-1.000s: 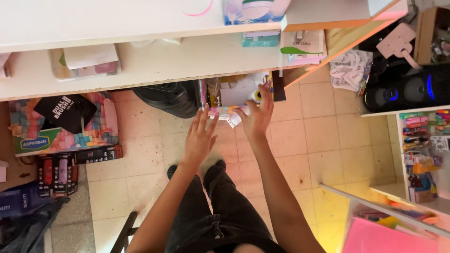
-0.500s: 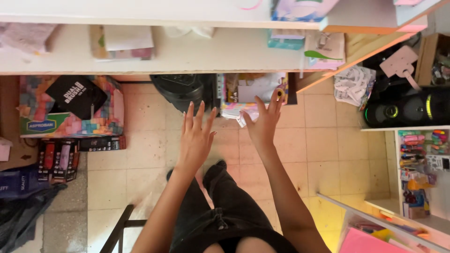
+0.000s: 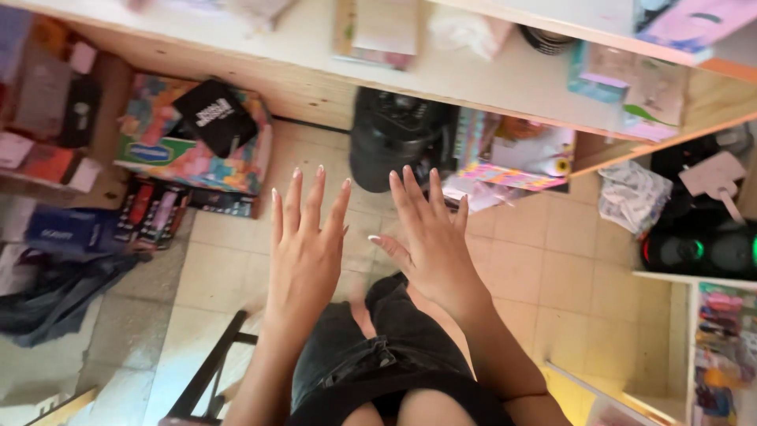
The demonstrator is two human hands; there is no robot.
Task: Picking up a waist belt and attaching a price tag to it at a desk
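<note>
Head cam, looking straight down: both hands are up in front of the body with nothing in them. The left hand (image 3: 303, 252) sits a bit left of centre, fingers (image 3: 315, 201) spread wide and pointing toward 12 o'clock, long pale nails showing. The right hand (image 3: 430, 244) is just beside it at about 3 o'clock from the left one, fingers fanned wide too, thumb sticking out toward 9 o'clock, close to the left hand but not touching. Closest thing to the fingertips is a black bag (image 3: 390, 142) on the floor at 12 o'clock, tucked under the edge of the pale wooden shelf (image 3: 260, 59) that runs across the top. Right of the bag, around 1 o'clock from the right hand, there's a pile of colourful packets (image 3: 512, 162) under the same shelf. Over at 10 o'clock a bright printed box (image 3: 181, 150) with a black cap (image 3: 213, 114) on it. At 3 o'clock, far right, a black speaker (image 3: 702, 248) with a green light. Below the hands, dark shorts (image 3: 386, 347) over the beige tile floor (image 3: 552, 268).
</note>
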